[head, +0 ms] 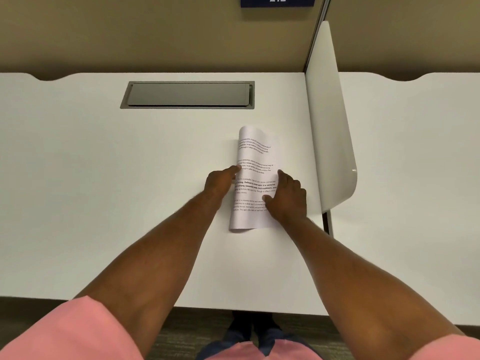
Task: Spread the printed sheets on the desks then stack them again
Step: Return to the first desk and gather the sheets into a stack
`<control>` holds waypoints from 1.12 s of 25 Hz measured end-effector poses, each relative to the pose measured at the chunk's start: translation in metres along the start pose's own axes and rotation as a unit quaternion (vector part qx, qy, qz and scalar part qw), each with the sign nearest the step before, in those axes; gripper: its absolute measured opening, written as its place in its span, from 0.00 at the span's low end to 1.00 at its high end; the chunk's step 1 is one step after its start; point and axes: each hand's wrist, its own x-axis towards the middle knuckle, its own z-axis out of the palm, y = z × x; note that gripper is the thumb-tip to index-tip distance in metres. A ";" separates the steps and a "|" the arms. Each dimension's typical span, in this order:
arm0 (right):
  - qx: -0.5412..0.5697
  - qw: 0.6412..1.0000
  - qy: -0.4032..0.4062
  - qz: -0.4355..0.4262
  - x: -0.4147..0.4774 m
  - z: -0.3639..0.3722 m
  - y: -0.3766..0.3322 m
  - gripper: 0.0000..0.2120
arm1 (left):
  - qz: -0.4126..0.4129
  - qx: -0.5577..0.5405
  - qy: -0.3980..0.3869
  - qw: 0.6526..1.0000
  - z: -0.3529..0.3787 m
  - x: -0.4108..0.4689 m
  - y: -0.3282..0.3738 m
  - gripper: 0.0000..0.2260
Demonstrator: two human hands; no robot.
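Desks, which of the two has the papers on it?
The left desk, the one with the grey hatch; both hands rest on its papers. The right desk, past the divider, is bare.

Both hands, left hand point(220, 181) and right hand point(287, 197), grip curled printed sheets point(253, 178).

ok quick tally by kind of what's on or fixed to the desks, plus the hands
Bundle of printed sheets: 1 (number of sheets inside cannot be told)
Hands: 2, left hand and right hand, both on the sheets
Desk divider panel: 1
Grey cable hatch: 1
Blue number sign: 1
Total: 6
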 end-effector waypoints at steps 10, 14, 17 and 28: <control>0.078 0.996 0.031 -0.012 -0.005 -0.008 0.010 0.34 | 0.077 -0.100 0.015 0.992 -0.002 -0.023 0.002 0.08; 0.200 0.979 0.044 0.004 0.000 -0.022 -0.001 0.30 | 0.117 -0.061 -0.025 0.991 -0.018 -0.044 0.013 0.10; 0.290 0.957 0.019 0.017 0.006 -0.028 -0.015 0.33 | 0.136 -0.053 -0.051 0.988 -0.038 -0.067 0.022 0.09; 0.418 0.908 0.028 -0.006 0.000 -0.005 -0.110 0.23 | 0.148 -0.104 0.076 0.981 -0.162 -0.078 0.013 0.03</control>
